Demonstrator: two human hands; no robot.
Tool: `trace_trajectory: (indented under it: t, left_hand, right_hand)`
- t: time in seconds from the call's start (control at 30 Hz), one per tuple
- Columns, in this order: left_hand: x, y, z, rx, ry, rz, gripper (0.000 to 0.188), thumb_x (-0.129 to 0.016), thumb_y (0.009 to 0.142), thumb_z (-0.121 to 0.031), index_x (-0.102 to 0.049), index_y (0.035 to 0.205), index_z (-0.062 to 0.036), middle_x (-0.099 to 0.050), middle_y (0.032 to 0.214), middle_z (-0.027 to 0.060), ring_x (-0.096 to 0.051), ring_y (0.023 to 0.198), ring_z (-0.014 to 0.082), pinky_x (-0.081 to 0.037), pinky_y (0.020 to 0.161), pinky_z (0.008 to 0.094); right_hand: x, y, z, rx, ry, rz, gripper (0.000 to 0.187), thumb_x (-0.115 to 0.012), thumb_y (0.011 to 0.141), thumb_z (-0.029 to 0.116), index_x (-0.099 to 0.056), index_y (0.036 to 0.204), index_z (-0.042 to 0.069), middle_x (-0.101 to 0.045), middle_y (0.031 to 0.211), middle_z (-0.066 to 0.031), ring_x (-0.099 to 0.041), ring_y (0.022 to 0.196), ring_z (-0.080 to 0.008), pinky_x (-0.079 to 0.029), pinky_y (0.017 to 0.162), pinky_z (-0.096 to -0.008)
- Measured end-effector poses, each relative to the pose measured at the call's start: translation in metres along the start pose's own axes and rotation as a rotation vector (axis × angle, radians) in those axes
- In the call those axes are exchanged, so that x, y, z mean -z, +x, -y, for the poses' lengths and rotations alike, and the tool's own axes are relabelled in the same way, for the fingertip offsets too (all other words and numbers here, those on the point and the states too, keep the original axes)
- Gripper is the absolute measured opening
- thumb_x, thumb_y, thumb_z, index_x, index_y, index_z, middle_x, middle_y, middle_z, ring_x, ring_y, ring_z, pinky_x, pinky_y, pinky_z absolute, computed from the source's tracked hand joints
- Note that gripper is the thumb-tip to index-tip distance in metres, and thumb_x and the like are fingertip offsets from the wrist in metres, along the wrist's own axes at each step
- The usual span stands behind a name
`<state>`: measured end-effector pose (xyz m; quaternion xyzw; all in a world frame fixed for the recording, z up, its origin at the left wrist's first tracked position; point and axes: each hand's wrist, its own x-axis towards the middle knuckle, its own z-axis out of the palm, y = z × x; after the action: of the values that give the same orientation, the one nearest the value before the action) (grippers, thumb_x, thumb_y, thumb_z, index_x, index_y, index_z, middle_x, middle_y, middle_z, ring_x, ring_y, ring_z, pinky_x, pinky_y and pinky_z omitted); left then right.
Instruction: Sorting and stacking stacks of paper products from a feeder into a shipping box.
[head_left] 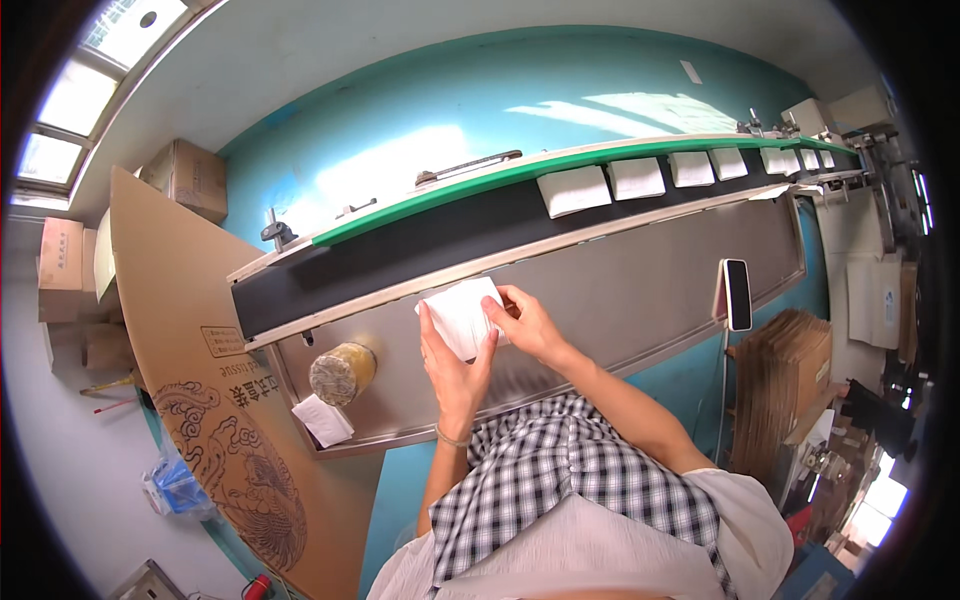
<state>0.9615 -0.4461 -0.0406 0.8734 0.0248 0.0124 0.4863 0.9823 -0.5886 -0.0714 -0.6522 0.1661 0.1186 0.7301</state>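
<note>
Both hands hold a white folded tissue stack (462, 318) above the steel tabletop (630, 280), close to the conveyor's near rail. My left hand (458, 375) grips its left and lower edge, thumb on the near side. At its right edge, my right hand (530, 325) holds on with the thumb over the top and fingers bent behind. Beyond runs a black conveyor belt (400, 296), on whose right part several similar white stacks (575, 190) lie in a row.
A roll-like yellowish cylinder (344, 372) and a white tissue stack (323, 420) rest at the tabletop's left end. A large cardboard sheet (190, 300) leans at left. On the right, a phone (738, 295) stands on a holder near stacked flat cardboard (785, 385).
</note>
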Motion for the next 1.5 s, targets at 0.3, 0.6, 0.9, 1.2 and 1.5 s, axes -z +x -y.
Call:
trace_trajectory:
  t: [0.3,0.6,0.9,1.2,1.5]
  left_hand:
    - [0.001,0.002,0.001,0.036,0.035,-0.026,0.106,-0.086,0.074,-0.024,-0.019,0.154,-0.0016,-0.040,0.144,0.0293,-0.042,0.133,0.0439,-0.037,0.108,0.0511]
    - [0.003,0.004,-0.004,0.196,-0.160,0.008,0.097,-0.080,0.081,-0.023,-0.019,0.153,-0.0007,-0.050,0.138,0.0302,-0.055,0.125,0.0401,-0.044,0.104,0.0444]
    - [-0.005,0.007,0.000,0.227,-0.284,0.119,0.093,-0.082,0.081,-0.027,-0.027,0.148,0.0062,-0.050,0.137,0.0282,-0.053,0.126,0.0372,-0.044,0.103,0.0445]
    - [-0.007,0.005,0.011,0.113,-0.133,0.100,0.101,-0.085,0.076,-0.027,-0.023,0.150,0.0039,-0.047,0.140,0.0270,-0.049,0.129,0.0394,-0.041,0.105,0.0455]
    - [-0.014,0.001,0.011,0.114,-0.161,0.119,0.082,-0.077,0.086,-0.028,-0.031,0.147,0.0026,-0.057,0.130,0.0240,-0.059,0.119,0.0308,-0.049,0.096,0.0390]
  right_hand:
    - [0.009,0.006,-0.021,-0.142,0.205,0.028,0.037,-0.066,0.097,0.028,-0.063,0.114,-0.004,-0.069,0.097,-0.0078,-0.065,0.090,-0.0123,-0.052,0.076,-0.0273]
    - [0.049,0.041,-0.006,-0.082,0.168,-0.266,0.034,-0.064,0.098,0.035,-0.059,0.109,0.002,-0.069,0.092,-0.0073,-0.066,0.079,-0.0132,-0.053,0.069,-0.0259]
    - [0.015,0.009,-0.008,-0.242,0.279,0.114,0.039,-0.062,0.100,0.032,-0.063,0.120,-0.001,-0.067,0.114,-0.0082,-0.061,0.102,-0.0114,-0.050,0.083,-0.0271]
    - [0.025,0.017,-0.034,0.034,-0.180,0.142,0.029,-0.066,0.091,0.016,-0.065,0.113,-0.003,-0.070,0.103,-0.0090,-0.064,0.092,-0.0132,-0.054,0.080,-0.0315]
    - [0.018,0.008,-0.003,-0.044,-0.140,-0.020,0.044,-0.064,0.097,0.039,-0.060,0.119,0.001,-0.069,0.097,-0.0080,-0.065,0.088,-0.0115,-0.053,0.070,-0.0277]
